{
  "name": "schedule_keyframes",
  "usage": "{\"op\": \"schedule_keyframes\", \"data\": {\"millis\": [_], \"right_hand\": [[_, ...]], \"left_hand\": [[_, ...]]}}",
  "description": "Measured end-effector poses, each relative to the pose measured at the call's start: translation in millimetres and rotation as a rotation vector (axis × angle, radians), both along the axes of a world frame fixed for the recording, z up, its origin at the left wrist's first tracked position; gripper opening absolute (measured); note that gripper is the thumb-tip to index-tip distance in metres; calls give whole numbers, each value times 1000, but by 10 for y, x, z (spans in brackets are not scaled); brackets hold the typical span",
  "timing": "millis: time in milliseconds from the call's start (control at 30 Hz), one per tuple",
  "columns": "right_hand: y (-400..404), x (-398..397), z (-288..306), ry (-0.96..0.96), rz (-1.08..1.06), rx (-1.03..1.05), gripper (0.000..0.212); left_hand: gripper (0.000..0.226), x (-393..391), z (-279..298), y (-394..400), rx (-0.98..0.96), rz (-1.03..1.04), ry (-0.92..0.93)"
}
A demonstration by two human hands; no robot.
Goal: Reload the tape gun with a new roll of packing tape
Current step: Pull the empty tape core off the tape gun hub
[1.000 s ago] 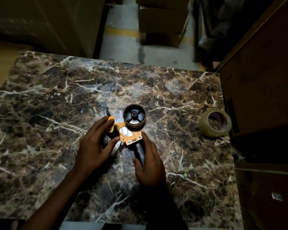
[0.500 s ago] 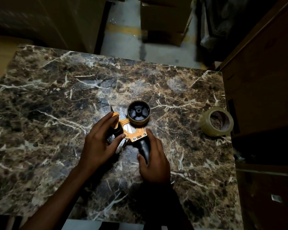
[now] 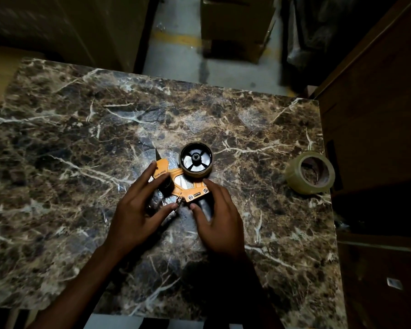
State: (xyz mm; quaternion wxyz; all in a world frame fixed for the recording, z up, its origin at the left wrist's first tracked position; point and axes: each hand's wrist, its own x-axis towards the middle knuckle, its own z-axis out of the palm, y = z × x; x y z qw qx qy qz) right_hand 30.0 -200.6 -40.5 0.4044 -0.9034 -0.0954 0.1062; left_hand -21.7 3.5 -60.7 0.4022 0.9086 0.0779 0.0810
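An orange tape gun (image 3: 184, 184) lies flat on the brown marble table (image 3: 81, 138), near its middle. Its black spool hub (image 3: 196, 162) faces up with a thin brown core around it. My left hand (image 3: 138, 210) grips the gun's front end, fingers over the roller and orange flap. My right hand (image 3: 221, 222) rests on the black handle, thumb and forefinger touching the orange frame. A brown roll of packing tape (image 3: 310, 172) lies apart at the table's right edge, with neither hand on it.
Dark wooden furniture (image 3: 377, 115) stands against the table's right side. Beyond the far edge are cardboard boxes (image 3: 235, 27) on a grey floor with a yellow line. Crumpled clear tape lies under the gun.
Both hands stay on the tape gun. The right hand has slid further up the handle toward the orange frame. The camera has shifted slightly.
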Motion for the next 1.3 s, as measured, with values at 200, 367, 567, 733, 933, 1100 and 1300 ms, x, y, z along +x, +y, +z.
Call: {"op": "schedule_keyframes", "data": {"millis": [200,367,567,733,933,1100,1300], "right_hand": [[40,112,70,38,-67,119,50],[157,432,83,44,-237,211,39],[359,819,-10,139,-326,207,44],[473,922,-36,201,-347,221,40],[447,977,-51,242,-403,259,31],[405,984,-70,299,-402,269,30],[399,1018,-85,361,-389,304,16]], "left_hand": [[66,175,35,47,75,35,-45],[61,645,173,106,48,66,-10],[57,1198,307,132,47,19,233],[81,1419,287,219,77,-53,392],[77,1455,228,230,22,-88,448],[64,1462,199,218,-20,-66,469],[53,1472,199,215,-137,-99,494]]}}
